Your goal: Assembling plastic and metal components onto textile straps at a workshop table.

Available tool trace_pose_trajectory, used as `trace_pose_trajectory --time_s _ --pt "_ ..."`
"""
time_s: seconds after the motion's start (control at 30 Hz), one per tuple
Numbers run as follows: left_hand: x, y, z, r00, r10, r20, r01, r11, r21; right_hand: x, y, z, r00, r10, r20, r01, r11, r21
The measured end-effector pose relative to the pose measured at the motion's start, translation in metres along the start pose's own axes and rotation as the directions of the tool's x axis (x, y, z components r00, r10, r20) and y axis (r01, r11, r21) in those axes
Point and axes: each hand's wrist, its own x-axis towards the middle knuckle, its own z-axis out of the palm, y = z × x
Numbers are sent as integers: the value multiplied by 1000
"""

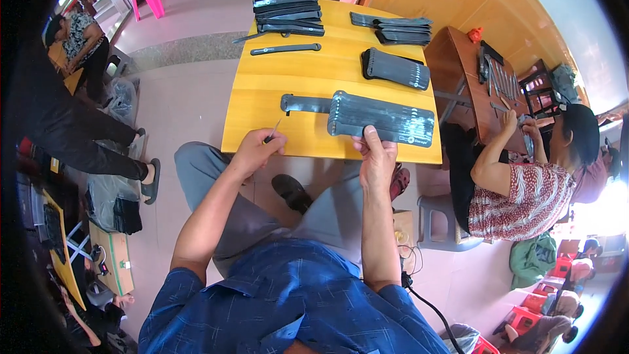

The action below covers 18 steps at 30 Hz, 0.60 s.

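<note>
- By the left hand (pixel 261 151), at the near left edge of the yellow table (pixel 259 92), a small pointed tool (pixel 274 130) is gripped in curled fingers; its thin tip is aimed away from the body and slightly rightward.
- At the far left, folded black bundles (pixel 288 11) are piled, their long axes laid roughly left to right.
- Just nearer, a single narrow strip (pixel 285 48) is laid crosswise, its right end tilted slightly away from the body.
- In the middle, a dark strap (pixel 306 103) is pointed leftward with its rounded end; its right end is overlapped by the held stack.
- The stack of black strips (pixel 383 117) is held above the table's near right part, its long axis running left to right and slanting slightly toward the body at the right; whether the tabletop is touched cannot be told.
- Its near edge is pinched between thumb and fingers of the right hand (pixel 377 154).
</note>
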Motion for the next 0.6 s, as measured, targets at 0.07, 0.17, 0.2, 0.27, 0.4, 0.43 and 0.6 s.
trace_pose_trajectory --time_s 0.07,0.17,0.2,0.27,0.4,0.43,0.6 --pt "0 0 -1 1000 -6 1 6 1000 -2 3 2 1 1000 1 -4 -1 1000 -1" --pt "-2 2 0 1000 1 3 -1 1000 7 6 4 0 1000 4 -4 -5 1000 -9" --pt "-3 3 0 1000 9 2 -9 1000 6 7 5 0 1000 7 1 -7 1000 -16" --pt "-5 6 2 1000 14 5 -14 1000 5 9 6 -2 1000 9 -9 -9 1000 -14" --pt "-7 7 3 1000 -12 -5 12 1000 -4 9 7 -2 1000 15 -27 -15 1000 -17" --pt "-7 6 2 1000 -7 -7 7 1000 0 9 7 -2 999 16 -28 -17 1000 -18" --pt "-8 7 2 1000 6 0 -6 1000 3 9 10 -9 1000 6 10 -6 1000 -26"
